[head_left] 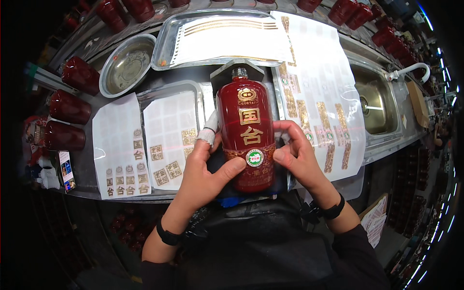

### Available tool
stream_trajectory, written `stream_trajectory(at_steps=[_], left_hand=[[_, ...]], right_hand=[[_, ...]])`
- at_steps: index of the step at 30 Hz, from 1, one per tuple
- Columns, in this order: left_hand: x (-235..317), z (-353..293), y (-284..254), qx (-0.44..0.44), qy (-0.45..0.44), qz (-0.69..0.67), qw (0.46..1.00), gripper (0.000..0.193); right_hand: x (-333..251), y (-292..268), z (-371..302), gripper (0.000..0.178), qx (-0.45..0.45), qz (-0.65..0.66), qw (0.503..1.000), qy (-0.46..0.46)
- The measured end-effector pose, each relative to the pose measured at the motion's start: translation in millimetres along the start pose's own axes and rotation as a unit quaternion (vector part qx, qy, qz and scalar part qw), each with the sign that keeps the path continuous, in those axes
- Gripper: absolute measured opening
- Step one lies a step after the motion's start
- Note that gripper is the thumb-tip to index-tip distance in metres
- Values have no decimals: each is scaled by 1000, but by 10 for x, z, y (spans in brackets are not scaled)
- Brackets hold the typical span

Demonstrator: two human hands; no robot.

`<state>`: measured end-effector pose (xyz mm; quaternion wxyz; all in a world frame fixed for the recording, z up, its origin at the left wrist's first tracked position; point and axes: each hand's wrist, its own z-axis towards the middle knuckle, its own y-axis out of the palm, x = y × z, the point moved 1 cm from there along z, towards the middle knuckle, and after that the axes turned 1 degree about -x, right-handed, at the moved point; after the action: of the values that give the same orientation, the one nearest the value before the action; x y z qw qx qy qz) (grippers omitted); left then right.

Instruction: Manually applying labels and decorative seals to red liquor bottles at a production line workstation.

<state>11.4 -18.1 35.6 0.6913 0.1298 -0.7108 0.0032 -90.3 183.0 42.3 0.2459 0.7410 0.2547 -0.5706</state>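
A dark red glass bottle (pixel 229 108) lies tilted back in front of me, its bare neck pointing away against a dark angled rest. Gold characters and an emblem run down its front, and a patterned band crosses the lower part. On that band sits a round green-and-white sticker (pixel 254 157). My left hand (pixel 209 166) grips the bottle's left side, thumb on the band beside the sticker; a white cover wraps one finger. From the right, my right hand (pixel 298 157) holds the other side, its thumb at the band's edge and index finger curled higher up.
Decal sheets (pixel 115 123) with gold pieces lie at left; a larger decal sheet (pixel 331 92) spreads at right. Beyond are a metal tray (pixel 164 36) with a striped sheet and a metal bowl (pixel 107 79). A sink (pixel 374 104) with white faucet (pixel 411 68) is rightward. Red bottles (pixel 79 75) line the edges.
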Motion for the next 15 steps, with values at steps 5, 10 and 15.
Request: stream_trajectory(at_steps=[5, 10, 15], left_hand=[[-6, 20, 82, 34, 14, 28, 999, 85], [-53, 3, 68, 52, -1, 31, 998, 77], [-26, -1, 30, -5, -35, 52, 998, 87]], right_hand=[[-41, 42, 8, 56, 17, -28, 999, 17], [-38, 69, 15, 54, 27, -15, 999, 11], [-39, 53, 10, 55, 28, -21, 999, 6]])
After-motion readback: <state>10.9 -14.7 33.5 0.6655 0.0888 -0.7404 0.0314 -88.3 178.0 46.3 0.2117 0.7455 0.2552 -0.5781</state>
